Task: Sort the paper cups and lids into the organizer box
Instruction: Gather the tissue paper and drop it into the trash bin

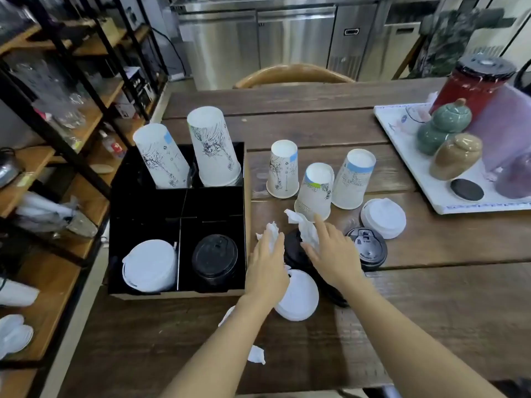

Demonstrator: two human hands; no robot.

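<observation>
Two stacks of paper cups, a left stack [161, 159] and a right stack [214, 147], already stand upside down in the far compartments of the black organizer box [244, 225], and the near compartments hold white lids [149, 265] on the left and black lids [215, 259] on the right. So the sorting looks roughly half done. Three loose cups [283, 169] [314, 191] [355, 179] are left inverted on the wooden table [431, 282] just right of the box. Near them lie a white lid [383, 214], a black lid [367, 248], another white lid [298, 295] by the wrists, and a dark lid [293, 248] partly hidden under the hands. Crumpled tissue [306, 228] litters the same patch. The left hand [267, 265] hovers palm down with fingers loosely spread; whether it holds the scrap of tissue at its fingertips cannot be told. The right hand [334, 254] is spread flat over the dark lid, gripping nothing that shows.
</observation>
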